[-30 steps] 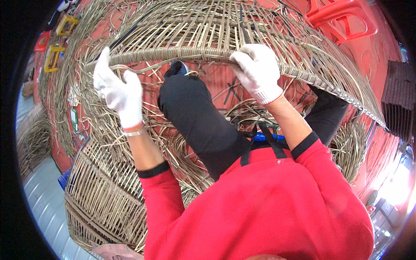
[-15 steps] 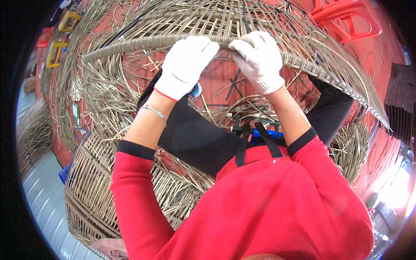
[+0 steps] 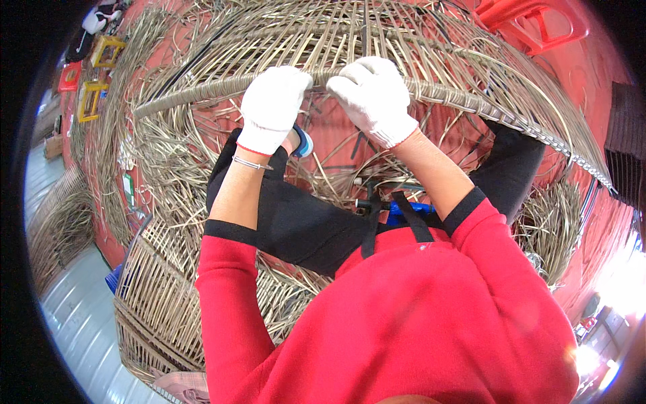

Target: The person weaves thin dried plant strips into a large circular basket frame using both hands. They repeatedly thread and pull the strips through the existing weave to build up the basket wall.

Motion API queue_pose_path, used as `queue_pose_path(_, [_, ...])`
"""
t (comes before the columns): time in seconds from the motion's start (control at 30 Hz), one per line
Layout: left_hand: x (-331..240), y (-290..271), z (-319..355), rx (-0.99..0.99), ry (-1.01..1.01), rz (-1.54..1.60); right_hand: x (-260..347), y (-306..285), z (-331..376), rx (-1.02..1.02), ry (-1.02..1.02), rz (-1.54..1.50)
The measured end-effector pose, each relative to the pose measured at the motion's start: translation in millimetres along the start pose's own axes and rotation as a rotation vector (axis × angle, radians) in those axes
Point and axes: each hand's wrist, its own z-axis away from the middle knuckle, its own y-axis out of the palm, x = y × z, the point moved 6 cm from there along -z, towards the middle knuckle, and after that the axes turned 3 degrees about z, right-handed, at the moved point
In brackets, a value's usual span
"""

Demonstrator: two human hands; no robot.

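Note:
A large curved wicker panel (image 3: 431,47) spreads across the far side in front of me, its near rim (image 3: 195,94) bound with coiled strips. My left hand (image 3: 272,108), in a white knitted glove, is closed over the middle of this rim. Just to its right, my right hand (image 3: 373,101), also gloved, curls its fingers round the same rim. A short stretch of rim shows between the two hands. The fingertips are hidden, so any strip pinched in them cannot be made out. Right of my hands, the rim shows a paler, ridged binding.
Loose wicker strips (image 3: 168,161) litter the red floor (image 3: 330,168). Another woven piece (image 3: 158,283) lies at my left. A red plastic stool (image 3: 538,23) stands far right, yellow stools (image 3: 91,101) far left. A strip bundle (image 3: 555,229) lies beside my right knee.
Both hands have shifted slightly left along the rim, the right one more, and sit a little lower in view. They stay closed on the panel. The surroundings have shifted slightly in view.

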Motion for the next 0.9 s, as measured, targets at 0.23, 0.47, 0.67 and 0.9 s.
queue_pose_path(0.23, [-26.2, -11.3, -7.2, -0.113, 0.052, 0.038, -45.3, -53.4, 10.6, 0.072, 0.213, -0.042])
queue_pose_path(0.47, [-33.0, 8.6, -10.3, 0.024, -0.066, -0.028, -25.7, -23.5, 25.8, 0.037, -0.008, 0.036])
queue_pose_path(0.67, [-26.0, -5.9, -7.6, -0.194, -0.263, 0.051, -26.1, -23.9, 2.6, 0.144, 0.004, -0.087])
queue_pose_path(0.9, [3.8, 1.8, -7.4, -0.239, -0.239, 0.161, -35.1, 29.1, -52.0, 0.428, -0.215, -0.623])
